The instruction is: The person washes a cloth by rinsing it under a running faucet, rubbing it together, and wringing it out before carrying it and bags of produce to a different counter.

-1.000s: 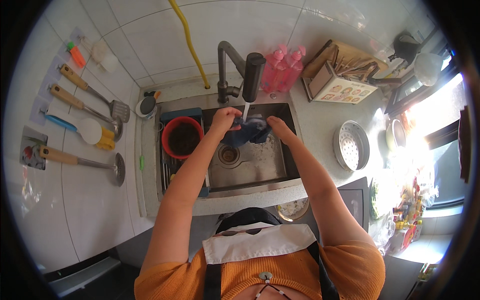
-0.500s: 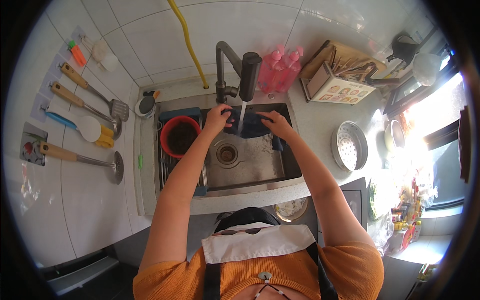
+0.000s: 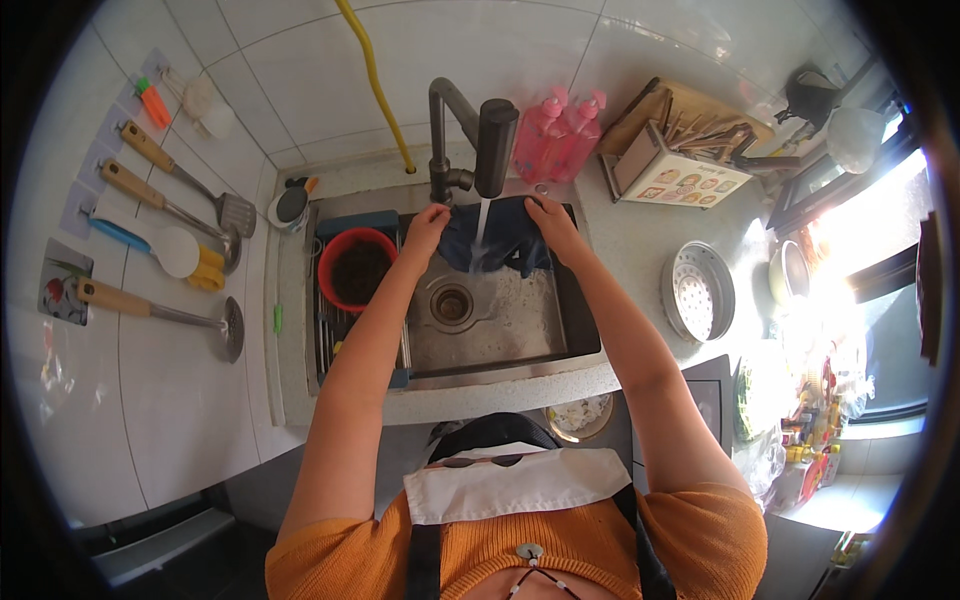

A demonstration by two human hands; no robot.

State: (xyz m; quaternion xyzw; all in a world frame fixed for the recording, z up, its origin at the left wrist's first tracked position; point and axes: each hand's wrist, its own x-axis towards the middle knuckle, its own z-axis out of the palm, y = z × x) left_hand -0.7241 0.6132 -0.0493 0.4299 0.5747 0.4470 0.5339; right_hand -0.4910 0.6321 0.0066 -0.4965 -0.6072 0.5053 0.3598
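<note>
A dark blue cloth [image 3: 500,238] hangs stretched between my two hands over the back of the steel sink [image 3: 500,350]. My left hand [image 3: 428,230] pinches its left upper corner, and my right hand [image 3: 549,222] is closed on the right upper corner. From the dark grey faucet [image 3: 495,150] a stream of water [image 3: 482,220] falls onto the cloth. Its lower edge droops unevenly toward the sink floor. Below it the round drain [image 3: 451,305] shows uncovered.
Left in the sink, a red basin [image 3: 325,262] with dark contents sits on a rack. Two pink pump bottles [image 3: 560,140] stand behind. To the right are a utensil holder [image 3: 675,170] and a perforated metal steamer [image 3: 698,292]. Utensils such as a slotted spatula [image 3: 235,215] hang along the left wall.
The cloth was bunched lower under the stream; now it is spread wider and raised, its hanging edge showing. Both hands have moved slightly up and toward the back of the sink.
</note>
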